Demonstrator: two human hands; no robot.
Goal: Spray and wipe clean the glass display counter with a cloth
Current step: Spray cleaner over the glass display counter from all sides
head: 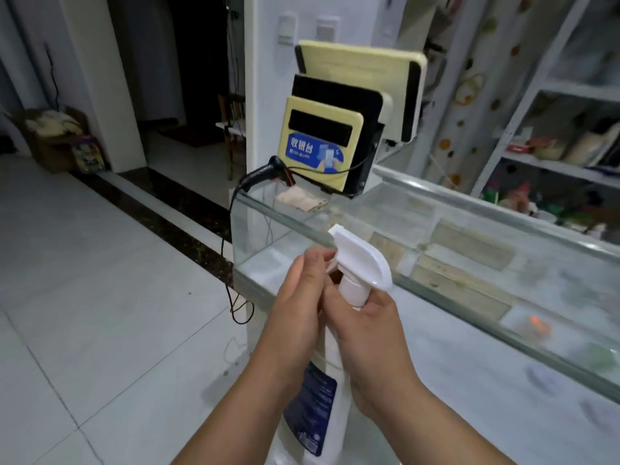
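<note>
Grip first: my right hand [367,325] is closed round the neck of the spray bottle [313,409], just under its white spray head [360,263]. My left hand [295,297] comes in from the other side, its fingers curled against the front of that head where the trigger sits. I cannot tell whether they are squeezing the trigger or only holding it. Both hands are on the one bottle, in the middle of the frame.

The bottle's long axis runs from the bottom centre of the frame up to the middle, close to upright. The nozzle points up and to the left, toward the left end of the glass counter [385,209]. The counter lies just beyond my hands and runs off toward the right edge of the frame, so its glass top is above and to the right of the nozzle. By my reckoning, I need to swing the nozzle right before I spray.

The cloth [302,199] lies crumpled on the glass top at upper centre, past the nozzle, beneath the cash register [322,139] and beside the barcode scanner [265,171]. My left hand is the nearer one to it.

Count: one spray bottle, one cloth, one counter, one scanner, and two hands, both busy.
</note>
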